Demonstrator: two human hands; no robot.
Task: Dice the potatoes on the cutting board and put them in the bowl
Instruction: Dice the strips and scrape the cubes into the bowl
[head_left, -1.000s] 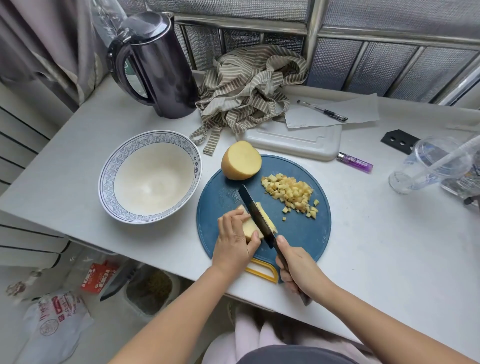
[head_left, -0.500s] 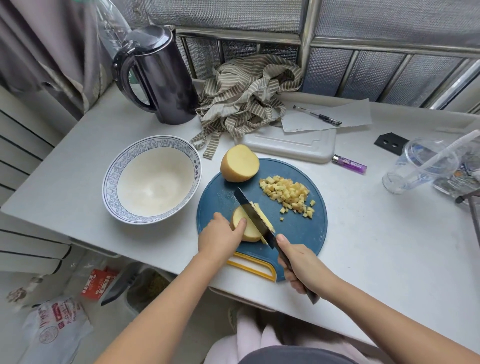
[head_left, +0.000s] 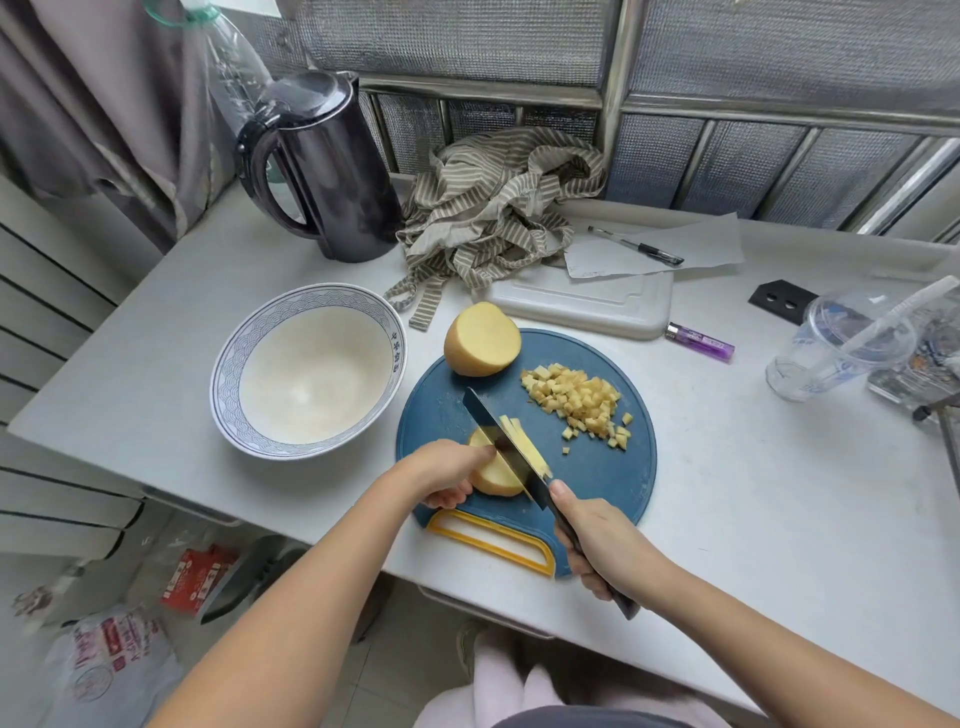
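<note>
Left hand (head_left: 447, 475): curled over the potato piece (head_left: 493, 482), pinning it on the cutting board (head_left: 597, 483).
Right hand (head_left: 597, 540): wrapped round the knife (head_left: 498, 441), blade in the piece.
Advice: I'd tuck those fingertips back and keep the slices even.
Bowl (head_left: 223, 384): holds nothing; the dice (head_left: 576, 400) wait on the board.

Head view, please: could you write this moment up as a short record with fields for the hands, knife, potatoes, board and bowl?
left hand: holds the potato piece on the board
right hand: grips the knife
knife: blade against the potato piece, slices lying to its right
half potato: not yet sliced, at the board's far edge
dice: piled on the board
bowl: left of the board, empty
</note>
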